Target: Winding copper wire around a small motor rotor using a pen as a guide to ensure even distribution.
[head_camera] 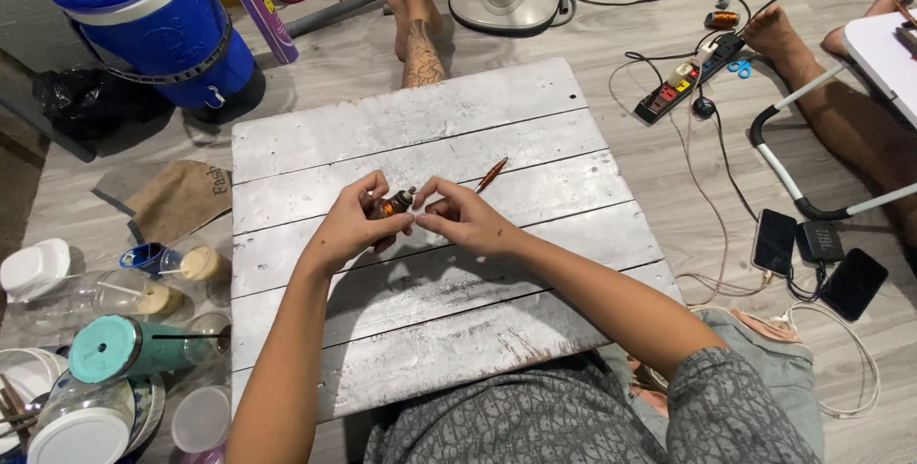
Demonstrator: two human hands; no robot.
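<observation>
A person sits on the floor with a low whitewashed wooden plank table over the lap, both bare forearms reaching forward across it. The left hand is curled closed around a small amber glass bottle with a dark cap, held above the tabletop. The bottle's long axis runs left to right, its cap end pointing toward the right hand. That hand sits just beside the cap, thumb and forefinger pinched together at or near it; whether they grip anything cannot be told. Just beyond the right hand, a slim reddish-brown pen-like stick lies slantwise on the boards. Far beyond the left hand stands a large blue plastic water cooler.
</observation>
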